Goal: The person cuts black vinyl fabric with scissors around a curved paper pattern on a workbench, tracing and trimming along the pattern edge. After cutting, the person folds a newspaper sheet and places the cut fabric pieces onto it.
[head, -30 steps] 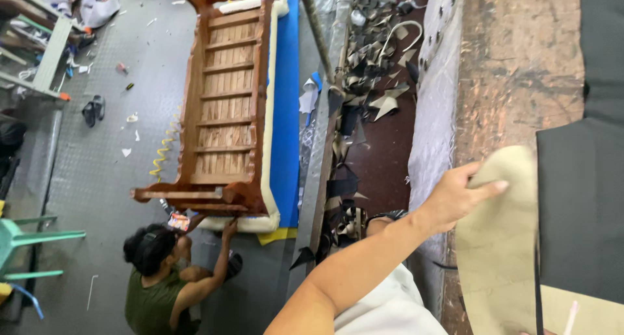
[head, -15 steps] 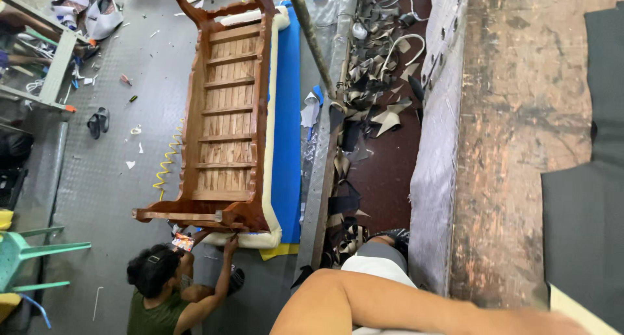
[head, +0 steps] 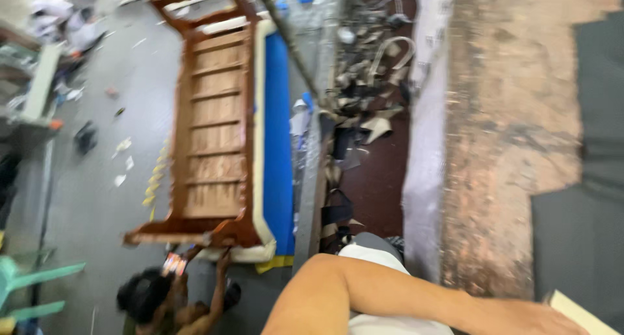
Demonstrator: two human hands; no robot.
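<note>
We are in a furniture or upholstery workshop. At the upper centre of the frame a bare wooden sofa frame point(head: 214, 133) lies on the grey concrete floor point(head: 97, 192), edged with cream foam padding point(head: 260, 127) and a blue sheet point(head: 278, 146). Right of it we see a heap of webbing and fabric scraps point(head: 364, 94). A worn wooden worktable point(head: 507, 133) with dark fabric point(head: 585, 231) fills the right side. At the lower left a co-worker point(head: 162, 299) crouches by the frame.
</note>
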